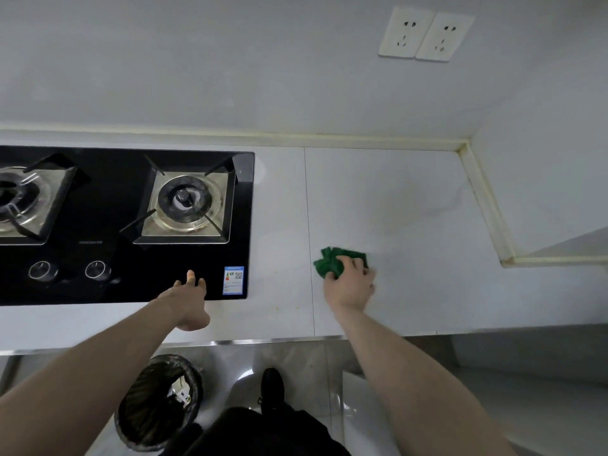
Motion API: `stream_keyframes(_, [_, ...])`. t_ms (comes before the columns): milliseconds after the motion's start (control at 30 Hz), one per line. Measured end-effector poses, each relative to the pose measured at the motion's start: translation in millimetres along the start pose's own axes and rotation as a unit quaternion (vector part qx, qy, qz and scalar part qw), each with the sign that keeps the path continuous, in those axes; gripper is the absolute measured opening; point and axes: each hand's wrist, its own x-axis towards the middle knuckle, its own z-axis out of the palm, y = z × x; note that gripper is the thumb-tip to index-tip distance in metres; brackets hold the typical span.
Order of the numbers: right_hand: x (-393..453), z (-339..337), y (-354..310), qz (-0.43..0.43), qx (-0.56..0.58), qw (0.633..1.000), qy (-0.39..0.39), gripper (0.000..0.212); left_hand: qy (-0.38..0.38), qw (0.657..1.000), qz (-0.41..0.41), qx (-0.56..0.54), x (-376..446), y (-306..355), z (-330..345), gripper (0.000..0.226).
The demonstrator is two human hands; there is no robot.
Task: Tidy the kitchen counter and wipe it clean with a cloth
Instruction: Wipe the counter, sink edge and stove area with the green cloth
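Observation:
A crumpled green cloth (329, 261) lies on the pale grey counter (411, 199), to the right of a seam in the surface. My right hand (350, 284) grips the cloth from the near side, fingers curled over it, and presses it against the counter. My left hand (190, 299) rests at the front edge of the black glass gas hob (125, 258) with its fingers stretched forward and holds nothing.
The hob has two burners (189, 202) and two knobs (95, 269). A double wall socket (424, 34) sits high on the back wall. A side wall juts in at the right. Below the counter edge stands a bin with a black liner (158, 403).

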Motion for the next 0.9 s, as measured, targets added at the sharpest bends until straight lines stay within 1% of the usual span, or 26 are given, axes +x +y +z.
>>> stream_keyframes(100, [-46, 25, -36, -0.122, -0.001, 0.990, -0.066, 0.047, -0.001, 1.000, 0.006, -0.005, -4, -2, 0, 0.093])
stream_keyframes(167, [-58, 25, -45, -0.162, 0.061, 0.982, -0.079, 0.049, 0.000, 1.000, 0.006, -0.006, -6, -3, 0, 0.093])
stream_keyframes(233, [-51, 11, -40, -0.169, 0.144, 0.974, -0.037, 0.051, 0.000, 1.000, 0.009, -0.008, -7, -4, 0, 0.093])
stream_keyframes(300, [-29, -10, -21, -0.165, 0.181, 0.969, 0.031, 0.051, 0.000, 1.000, 0.010, -0.007, -7, -4, -1, 0.092])
stream_keyframes(367, [7, -34, 8, -0.130, 0.190, 0.969, 0.086, 0.049, 0.001, 1.000, 0.009, -0.008, -6, -4, 0, 0.092])
stream_keyframes(433, [46, -62, 43, -0.067, 0.181, 0.973, 0.128, 0.048, 0.003, 1.000, 0.007, -0.010, -4, -4, 1, 0.092])
stream_keyframes(533, [91, -96, 100, 0.020, 0.122, 0.981, 0.149, 0.048, 0.004, 1.000, 0.010, -0.009, -1, -5, 4, 0.093])
stream_keyframes(600, [109, -113, 133, 0.080, 0.086, 0.985, 0.129, 0.051, 0.007, 1.000, 0.010, -0.003, -1, -6, 6, 0.094])
stream_keyframes(633, [117, -118, 147, 0.101, 0.063, 0.987, 0.107, 0.052, 0.009, 1.000, 0.009, -0.001, 0, -5, 8, 0.094])
stream_keyframes(700, [126, -120, 165, 0.126, 0.017, 0.991, 0.031, 0.055, 0.011, 1.000, 0.009, 0.000, 4, -6, 9, 0.095])
stream_keyframes(767, [127, -115, 175, 0.140, -0.001, 0.990, -0.033, 0.060, 0.011, 1.000, 0.007, 0.003, 4, -5, 9, 0.095])
stream_keyframes(833, [120, -109, 176, 0.143, -0.022, 0.988, -0.044, 0.063, 0.013, 1.000, 0.007, 0.005, 5, -5, 10, 0.095])
stream_keyframes(900, [107, -104, 168, 0.146, -0.036, 0.988, -0.023, 0.060, 0.013, 1.000, 0.009, 0.004, 6, -5, 9, 0.095])
